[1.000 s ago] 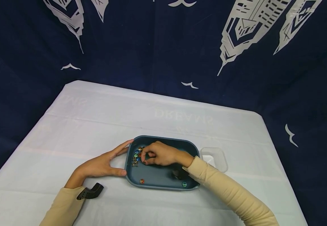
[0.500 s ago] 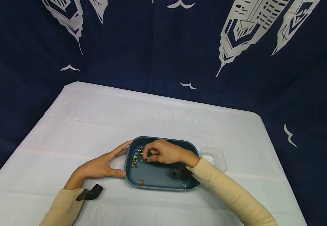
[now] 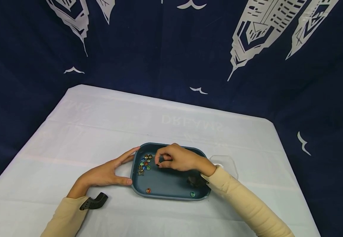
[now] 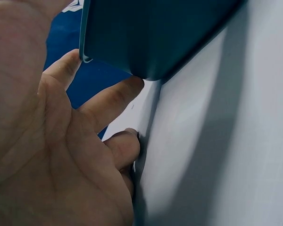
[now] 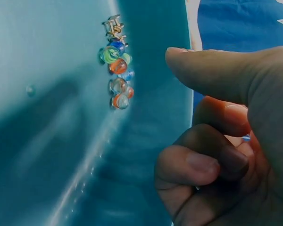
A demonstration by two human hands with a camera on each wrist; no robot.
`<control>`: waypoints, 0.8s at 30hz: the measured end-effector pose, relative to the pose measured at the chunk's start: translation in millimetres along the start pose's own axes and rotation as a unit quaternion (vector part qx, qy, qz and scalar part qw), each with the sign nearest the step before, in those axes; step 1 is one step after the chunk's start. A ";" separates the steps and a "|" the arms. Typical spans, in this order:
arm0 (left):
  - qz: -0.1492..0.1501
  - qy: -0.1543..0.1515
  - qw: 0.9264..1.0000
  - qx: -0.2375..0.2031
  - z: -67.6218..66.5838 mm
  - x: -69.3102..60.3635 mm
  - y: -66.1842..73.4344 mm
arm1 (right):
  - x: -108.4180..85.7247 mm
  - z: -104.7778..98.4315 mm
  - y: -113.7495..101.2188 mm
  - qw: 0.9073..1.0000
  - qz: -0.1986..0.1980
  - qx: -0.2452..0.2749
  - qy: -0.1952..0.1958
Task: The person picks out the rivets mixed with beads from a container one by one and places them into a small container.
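A blue-grey tray [image 3: 171,187] holds glass marbles [image 3: 146,163] clustered with small brass-coloured pieces [image 3: 141,172] at its left end. The left hand [image 3: 107,173] has its fingers spread and thumb out, touching the tray's left side; in the left wrist view, fingertips of the hand [image 4: 70,127] meet the tray wall [image 4: 146,33]. Over the tray, right of the cluster, the right hand [image 3: 178,158] pinches a small dark and brass-coloured piece [image 3: 158,164] between thumb and finger. The right wrist view shows the curled hand [image 5: 236,136] beside the marbles [image 5: 118,66]; the pinched piece is not discernible there.
A clear plastic container [image 3: 229,164] stands just right of the tray, partly behind the right forearm. One orange marble [image 3: 148,190] and one green marble [image 3: 192,194] lie apart near the tray's front edge. A dark blue printed cloth hangs behind the white table [image 3: 106,131].
The right hand has moved right and slightly up, off the marble cluster, with the small piece between its fingertips. The left hand has stayed at the tray's side.
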State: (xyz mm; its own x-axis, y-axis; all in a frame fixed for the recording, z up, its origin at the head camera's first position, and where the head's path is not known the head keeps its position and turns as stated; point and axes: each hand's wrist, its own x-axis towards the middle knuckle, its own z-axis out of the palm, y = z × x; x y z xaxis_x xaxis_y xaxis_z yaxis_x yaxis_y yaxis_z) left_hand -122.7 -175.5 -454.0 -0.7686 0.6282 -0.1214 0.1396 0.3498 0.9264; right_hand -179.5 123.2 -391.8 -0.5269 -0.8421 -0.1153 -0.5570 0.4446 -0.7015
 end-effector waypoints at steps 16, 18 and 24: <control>0.006 0.003 1.000 0.002 -0.1 -1.7 -0.1 | -18.8 -10.1 1.6 1.000 0.004 -0.001 0.023; 0.007 0.003 1.000 0.001 -0.1 -1.1 0.3 | -21.6 -10.6 2.8 1.000 0.004 0.002 0.026; 0.010 0.003 1.000 0.001 0.3 0.0 0.1 | -30.5 -14.1 4.4 0.999 0.005 0.019 0.039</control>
State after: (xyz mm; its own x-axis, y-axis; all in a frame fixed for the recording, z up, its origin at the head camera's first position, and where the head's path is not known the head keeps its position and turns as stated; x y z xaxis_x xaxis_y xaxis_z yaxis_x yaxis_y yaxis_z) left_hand -122.5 -175.3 -454.1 -0.7693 0.6308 -0.1012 0.1555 0.3386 0.9280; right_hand -175.0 155.2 -381.5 -0.5812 -0.8109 -0.0676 -0.5280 0.4390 -0.7270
